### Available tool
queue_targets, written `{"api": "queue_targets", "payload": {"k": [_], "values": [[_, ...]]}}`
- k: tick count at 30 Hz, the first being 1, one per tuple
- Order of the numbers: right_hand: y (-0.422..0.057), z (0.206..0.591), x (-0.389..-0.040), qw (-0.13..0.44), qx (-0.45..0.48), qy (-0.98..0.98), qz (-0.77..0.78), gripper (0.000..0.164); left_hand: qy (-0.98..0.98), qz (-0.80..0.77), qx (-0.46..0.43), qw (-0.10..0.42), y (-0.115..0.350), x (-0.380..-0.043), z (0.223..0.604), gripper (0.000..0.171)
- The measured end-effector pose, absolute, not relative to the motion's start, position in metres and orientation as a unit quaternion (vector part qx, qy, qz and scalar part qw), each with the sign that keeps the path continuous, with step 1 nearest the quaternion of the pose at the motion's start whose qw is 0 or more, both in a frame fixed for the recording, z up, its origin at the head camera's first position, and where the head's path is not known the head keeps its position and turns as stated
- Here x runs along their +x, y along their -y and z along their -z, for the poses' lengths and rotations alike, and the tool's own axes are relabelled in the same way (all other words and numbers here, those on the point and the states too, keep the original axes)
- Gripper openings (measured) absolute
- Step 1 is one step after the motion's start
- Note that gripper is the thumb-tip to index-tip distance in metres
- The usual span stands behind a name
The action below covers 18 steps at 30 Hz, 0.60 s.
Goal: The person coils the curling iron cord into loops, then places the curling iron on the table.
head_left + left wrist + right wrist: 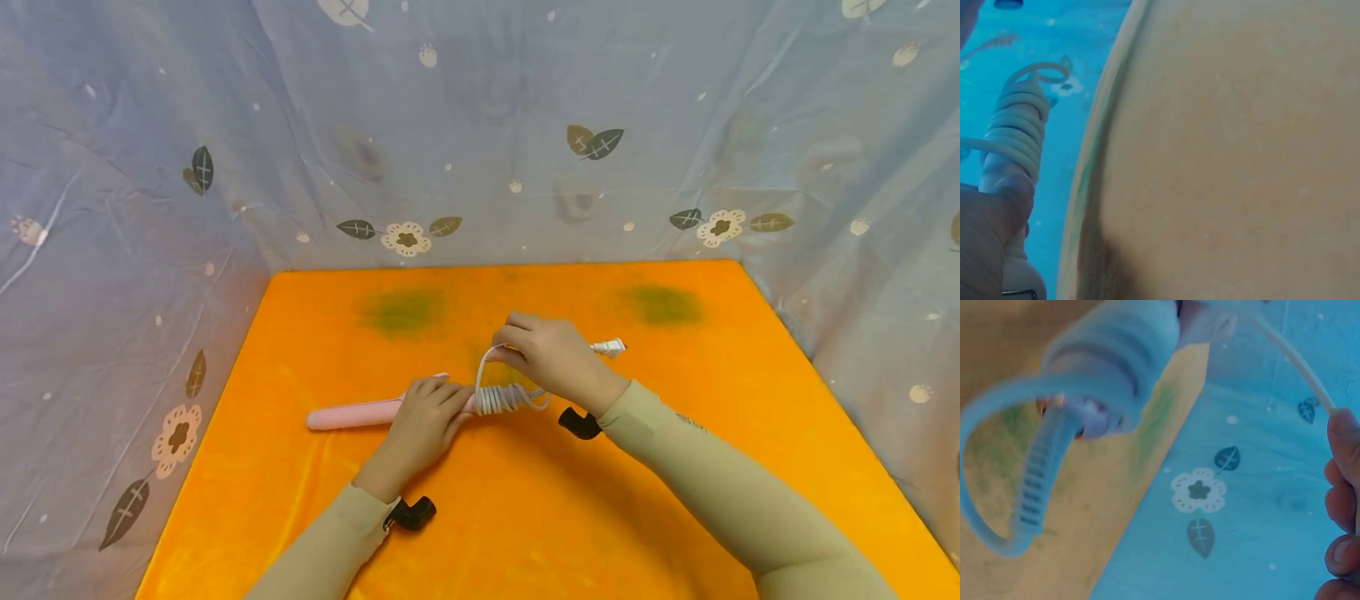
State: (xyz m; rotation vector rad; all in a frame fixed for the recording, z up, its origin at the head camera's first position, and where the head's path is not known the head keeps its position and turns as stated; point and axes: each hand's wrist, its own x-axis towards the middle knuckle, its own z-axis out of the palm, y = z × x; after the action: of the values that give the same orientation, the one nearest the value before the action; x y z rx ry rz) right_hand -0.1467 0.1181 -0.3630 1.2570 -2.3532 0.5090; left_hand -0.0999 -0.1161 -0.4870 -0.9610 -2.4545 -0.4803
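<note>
A pink curling iron (352,415) lies crosswise over the table, its rounded tip to the left. My left hand (423,421) grips it around the middle, with the thumb along the handle. White cord (498,400) is wound in several tight turns around the handle's right end, as the left wrist view also shows. My right hand (551,350), up and to the right of these turns, pinches a raised stretch of the cord between thumb and fingers. A white plug (609,347) pokes out beyond that hand. In the right wrist view, a ribbed cord sleeve (1038,475) and a loose loop hang from the handle's end.
An orange cloth (600,517) with greenish patches covers the table. Grey-blue curtains (510,125) with flower and leaf prints stand along its back and sides. A black wrist-camera mount (414,513) sits beside the left wrist, another (579,423) beside the right.
</note>
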Motion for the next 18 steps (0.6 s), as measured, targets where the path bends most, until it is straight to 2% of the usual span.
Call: {"api": "queue_targets", "payload": {"k": [5, 12, 18], "values": [[-0.118, 0.370, -0.165, 0.171, 0.435, 0.862, -0.194, 0.012, 0.880, 0.176, -0.367, 0.245, 0.116, -0.100, 0.486, 0.033], [-0.128, 0.388, -0.190, 0.024, 0.349, 0.902, -0.253, 0.015, 0.859, 0.185, -0.395, 0.267, 0.115, -0.096, 0.483, 0.035], [-0.132, 0.395, -0.199, -0.025, 0.303, 0.904, -0.300, 0.020, 0.856, 0.191, -0.399, 0.268, 0.118, -0.092, 0.483, 0.037]]}}
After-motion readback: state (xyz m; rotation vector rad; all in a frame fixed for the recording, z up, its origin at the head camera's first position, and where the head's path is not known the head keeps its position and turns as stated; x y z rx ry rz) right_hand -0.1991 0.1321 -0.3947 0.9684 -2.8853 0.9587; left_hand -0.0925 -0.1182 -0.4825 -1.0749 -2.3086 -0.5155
